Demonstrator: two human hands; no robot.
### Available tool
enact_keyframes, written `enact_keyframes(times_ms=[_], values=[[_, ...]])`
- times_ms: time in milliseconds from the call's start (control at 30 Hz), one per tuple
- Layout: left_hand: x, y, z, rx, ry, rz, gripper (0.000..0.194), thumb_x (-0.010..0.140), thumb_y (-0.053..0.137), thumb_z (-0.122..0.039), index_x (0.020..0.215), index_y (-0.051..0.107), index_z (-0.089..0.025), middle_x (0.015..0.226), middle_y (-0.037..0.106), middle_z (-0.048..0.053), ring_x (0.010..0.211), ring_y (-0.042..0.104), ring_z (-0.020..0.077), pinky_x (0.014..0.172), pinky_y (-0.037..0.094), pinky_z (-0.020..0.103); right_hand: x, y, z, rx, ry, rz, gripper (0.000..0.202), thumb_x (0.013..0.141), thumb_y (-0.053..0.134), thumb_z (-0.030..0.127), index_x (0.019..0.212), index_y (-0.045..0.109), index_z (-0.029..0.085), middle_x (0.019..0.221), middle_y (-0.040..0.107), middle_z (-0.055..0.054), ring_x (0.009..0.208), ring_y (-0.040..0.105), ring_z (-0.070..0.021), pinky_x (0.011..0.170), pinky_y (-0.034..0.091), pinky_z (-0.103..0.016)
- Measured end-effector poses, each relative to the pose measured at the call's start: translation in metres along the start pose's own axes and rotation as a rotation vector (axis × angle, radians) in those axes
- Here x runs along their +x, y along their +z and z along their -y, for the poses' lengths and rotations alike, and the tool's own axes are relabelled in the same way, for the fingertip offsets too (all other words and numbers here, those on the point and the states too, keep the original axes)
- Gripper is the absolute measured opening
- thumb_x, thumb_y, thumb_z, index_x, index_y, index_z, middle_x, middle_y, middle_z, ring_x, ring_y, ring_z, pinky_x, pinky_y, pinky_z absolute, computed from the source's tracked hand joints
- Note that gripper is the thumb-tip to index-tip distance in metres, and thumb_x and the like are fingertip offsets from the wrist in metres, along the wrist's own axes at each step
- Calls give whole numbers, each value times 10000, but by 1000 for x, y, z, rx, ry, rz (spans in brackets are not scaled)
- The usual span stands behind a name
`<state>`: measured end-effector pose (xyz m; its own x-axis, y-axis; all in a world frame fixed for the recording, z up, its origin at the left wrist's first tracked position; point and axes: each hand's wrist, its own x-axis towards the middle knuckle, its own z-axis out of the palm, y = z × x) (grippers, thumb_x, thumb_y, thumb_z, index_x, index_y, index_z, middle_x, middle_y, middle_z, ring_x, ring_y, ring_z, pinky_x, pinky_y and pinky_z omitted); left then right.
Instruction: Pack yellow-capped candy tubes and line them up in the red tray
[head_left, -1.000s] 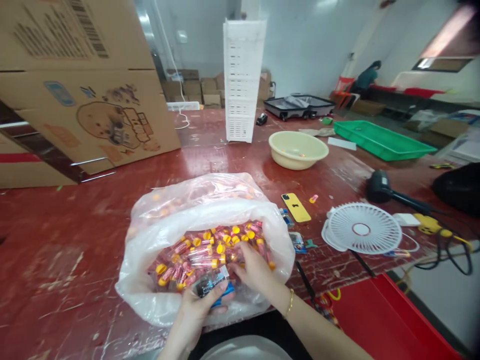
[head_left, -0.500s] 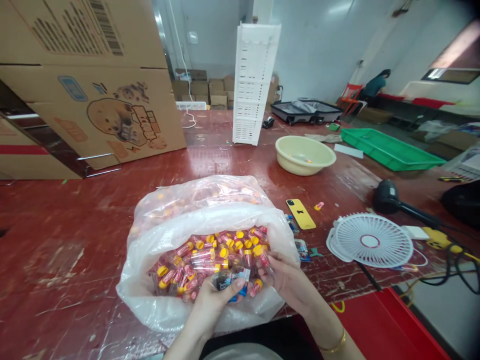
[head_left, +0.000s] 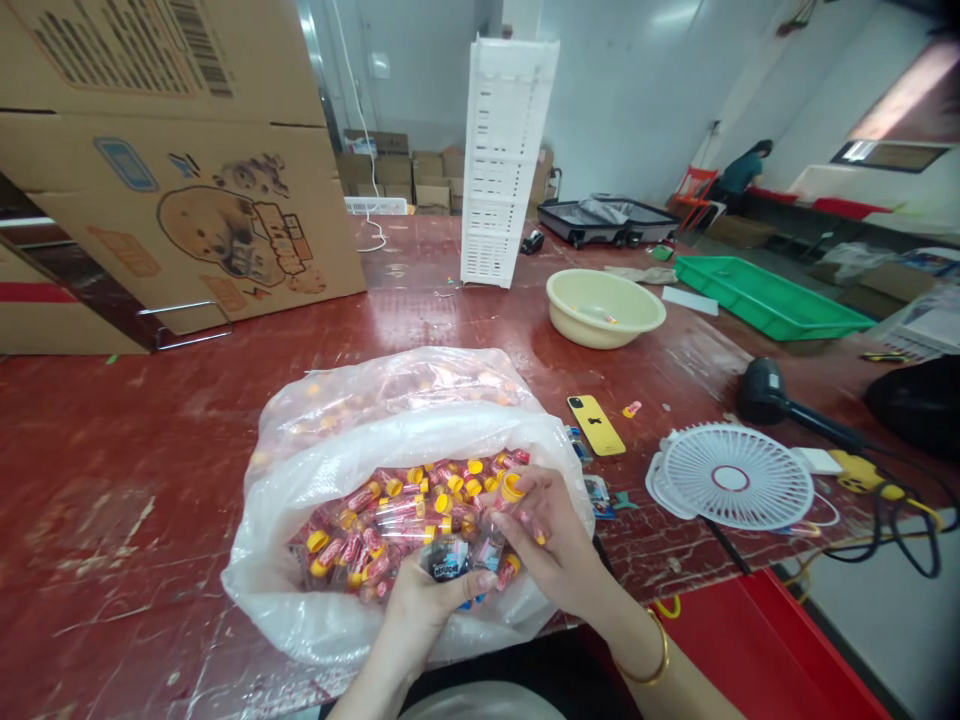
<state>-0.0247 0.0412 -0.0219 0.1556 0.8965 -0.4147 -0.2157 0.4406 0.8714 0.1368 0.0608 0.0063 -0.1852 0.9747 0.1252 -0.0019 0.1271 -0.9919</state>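
Observation:
A white plastic bag (head_left: pixel 262 560), its mouth folded wide, lies on the table full of small clear tubes (head_left: pixel 401 508) with yellow caps and pink-red contents. My left hand (head_left: pixel 420 605) is closed on small clear packets (head_left: pixel 448 560) with dark and blue print, thumb on top, over the bag's front part. Just right of it, my right hand (head_left: pixel 559 540) has its fingers curled around a yellow-capped tube (head_left: pixel 512 487). Its thumb points toward the packets. The lower part of that tube is hidden by the fingers.
Right of the bag lie a yellow phone (head_left: pixel 596 425), a loose tube (head_left: pixel 632 409), a white fan (head_left: pixel 727 477) and a black hair dryer (head_left: pixel 765 392). Behind stand a cream basin (head_left: pixel 607 325), a green tray (head_left: pixel 772 300), a white rack (head_left: pixel 502 170) and a cardboard box (head_left: pixel 225 220). A person works far off.
My right hand has moved left and up, closer to my left hand, with the yellow-capped tube now at its fingers. My left hand still holds the packets. The view has shifted slightly.

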Motion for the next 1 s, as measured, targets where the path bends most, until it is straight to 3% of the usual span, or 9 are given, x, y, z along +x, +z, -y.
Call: enact_keyframes(times_ms=[167, 300, 433, 533, 600, 733, 867, 1000], values=[[-2, 4, 1, -87, 11, 55, 210, 593, 825, -295, 645, 709, -128, 567, 678, 30, 517, 560, 134, 536, 432, 230, 3, -1, -4, 147, 139, 53, 304, 810, 645, 377, 951, 393, 281, 821, 584, 23, 756, 636, -167, 673, 548, -321], [-7, 10, 2, -178, -104, 24, 358, 639, 785, -410, 851, 728, -127, 735, 742, 93, 605, 655, 205, 534, 507, 294, 2, -6, -10, 185, 165, 29, 311, 777, 676, 403, 911, 438, 254, 844, 593, 13, 800, 626, -168, 689, 529, -305], [-8, 19, -2, -256, -192, -17, 422, 643, 787, -406, 949, 718, -125, 832, 757, 119, 701, 699, 249, 550, 545, 318, -8, -3, -16, 200, 206, 52, 304, 782, 662, 433, 885, 462, 229, 808, 577, 14, 723, 594, -135, 664, 503, -274], [-5, 26, -7, -414, -260, -16, 377, 657, 787, -372, 915, 725, -105, 830, 759, 123, 745, 704, 253, 604, 558, 316, -22, 10, -19, 180, 229, 116, 560, 618, 811, 332, 1026, 437, 246, 917, 575, -6, 785, 612, -160, 668, 517, -284], [-4, 30, -9, -463, -287, -4, 336, 676, 775, -362, 882, 734, -99, 798, 761, 117, 749, 704, 244, 617, 551, 296, -30, 19, -23, 126, 228, 81, 754, 538, 842, 211, 1120, 366, 264, 995, 560, -28, 839, 623, -185, 662, 529, -290], [-6, 28, -5, -384, -215, 23, 332, 671, 782, -352, 900, 741, -115, 783, 767, 99, 786, 704, 234, 659, 529, 268, -36, 23, -33, -65, 117, -59, 637, 622, 720, 124, 1120, 344, 254, 987, 532, -33, 791, 604, -163, 640, 527, -280], [-9, 23, 2, -343, -123, 34, 355, 639, 811, -295, 945, 736, -130, 888, 770, 103, 922, 682, 261, 895, 475, 348, -38, 17, -40, -149, 5, -78, 693, 600, 673, 53, 1163, 322, 254, 1083, 522, -55, 961, 584, -205, 850, 502, -360], [-10, 24, 5, -322, -107, 44, 304, 656, 795, -307, 896, 740, -127, 939, 761, 120, 961, 667, 286, 903, 469, 383, -42, 16, -42, -158, -9, -85, 696, 607, 669, 47, 1169, 312, 249, 1077, 513, -53, 967, 580, -202, 868, 493, -363]])
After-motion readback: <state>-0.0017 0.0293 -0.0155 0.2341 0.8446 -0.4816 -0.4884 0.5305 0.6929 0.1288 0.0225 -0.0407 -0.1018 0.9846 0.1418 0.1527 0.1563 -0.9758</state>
